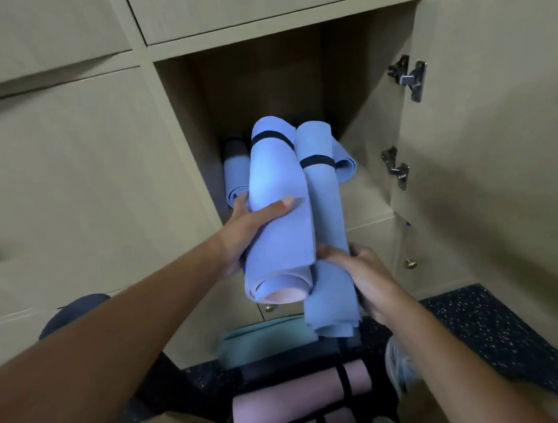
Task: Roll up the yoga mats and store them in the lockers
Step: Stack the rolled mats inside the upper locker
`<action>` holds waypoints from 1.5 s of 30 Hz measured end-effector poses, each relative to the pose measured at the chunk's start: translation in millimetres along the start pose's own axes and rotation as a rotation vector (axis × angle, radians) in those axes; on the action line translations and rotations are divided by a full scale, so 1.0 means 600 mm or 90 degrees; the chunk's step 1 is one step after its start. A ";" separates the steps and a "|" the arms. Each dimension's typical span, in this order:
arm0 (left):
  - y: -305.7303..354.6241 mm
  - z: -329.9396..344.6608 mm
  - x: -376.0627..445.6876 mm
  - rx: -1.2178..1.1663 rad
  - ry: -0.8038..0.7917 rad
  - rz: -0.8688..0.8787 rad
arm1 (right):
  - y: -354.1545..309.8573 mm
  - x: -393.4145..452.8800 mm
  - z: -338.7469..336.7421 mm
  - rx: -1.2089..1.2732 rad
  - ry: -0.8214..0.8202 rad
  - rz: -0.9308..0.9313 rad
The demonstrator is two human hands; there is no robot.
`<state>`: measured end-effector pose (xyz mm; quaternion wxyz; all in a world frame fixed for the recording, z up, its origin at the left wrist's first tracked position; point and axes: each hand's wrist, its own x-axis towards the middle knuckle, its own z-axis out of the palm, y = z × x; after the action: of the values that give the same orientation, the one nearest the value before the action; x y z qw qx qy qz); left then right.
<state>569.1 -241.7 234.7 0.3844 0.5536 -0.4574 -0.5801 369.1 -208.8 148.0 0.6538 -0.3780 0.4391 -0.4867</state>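
L hand (255, 229) & R hand (363, 271) grip blue mats (277, 211) at open locker (257, 86).

We have only 1 view, from a wide-angle camera worn on the head. It looks forward and steeply down, so both forearms run up from the bottom edge toward the middle of the frame. It faces the open locker (257, 86) straight on and from close by; the locker's mouth fills the upper centre, and its open door (505, 153) stretches along the right side. The speckled floor (509, 321) shows at the bottom, almost directly under the lens. Straight cabinet edges bow near the borders. With 1 camera, no part of the scene is shared between views.
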 end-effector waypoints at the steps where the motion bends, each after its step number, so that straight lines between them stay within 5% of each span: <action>1: 0.009 0.004 0.013 0.014 -0.004 -0.003 | -0.004 0.013 -0.003 0.013 -0.003 0.003; 9: 0.050 0.011 0.146 0.135 0.034 0.024 | -0.014 0.113 -0.039 0.079 -0.145 0.013; 15: 0.082 -0.004 0.233 0.276 0.169 0.077 | -0.031 0.153 -0.047 0.056 -0.130 0.003; 20: 0.114 -0.038 0.293 0.451 0.325 0.073 | -0.019 0.178 -0.054 0.080 -0.020 0.040; 27: 0.146 -0.066 0.366 0.593 0.411 0.051 | -0.009 0.181 -0.056 0.105 -0.022 -0.006; 35: 0.160 -0.087 0.426 0.854 0.405 0.031 | -0.009 0.197 -0.053 0.126 -0.043 -0.034; 40: 0.117 -0.033 0.408 1.016 0.406 0.156 | -0.006 0.201 -0.048 0.120 -0.044 -0.030; 45: 0.073 -0.041 0.349 1.267 0.126 0.232 | -0.005 0.197 -0.040 0.127 -0.023 -0.030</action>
<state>571.6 -456.3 216.7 -0.1320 0.5896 -0.7763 0.1798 362.4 -325.7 118.4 0.6842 -0.3301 0.3678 -0.5363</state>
